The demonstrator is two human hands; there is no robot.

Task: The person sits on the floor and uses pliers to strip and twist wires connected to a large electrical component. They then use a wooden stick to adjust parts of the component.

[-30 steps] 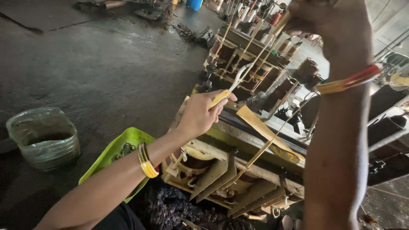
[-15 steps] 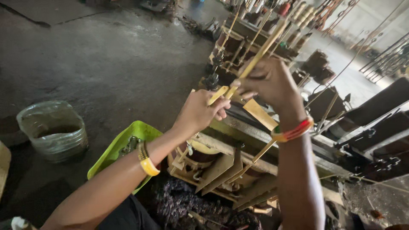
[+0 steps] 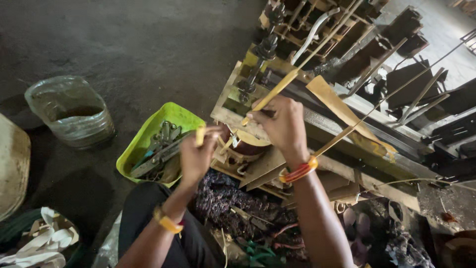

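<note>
My right hand (image 3: 280, 124) grips a long yellowish strip (image 3: 282, 84) that slants up to the right over a wooden and metal frame machine (image 3: 342, 114). My left hand (image 3: 197, 156) is lower and to the left, fingers closed around a short yellow piece (image 3: 200, 135). Both hands hover near a round brown part (image 3: 246, 144) set in the frame. A yellow bangle (image 3: 166, 222) sits on my left wrist, and red and orange bangles (image 3: 299, 171) on the right.
A lime-green tray (image 3: 148, 134) with metal tools lies left of the frame. A clear plastic tub (image 3: 69, 109) of dark liquid stands on the grey floor at left. White strips (image 3: 44, 243) lie at the bottom left. Dark tangled scrap (image 3: 228, 208) sits below my hands.
My right hand came down from high on the right to the strip's lower end. My left hand dropped down and left, now holding a short yellow piece. The view tilted downward.
</note>
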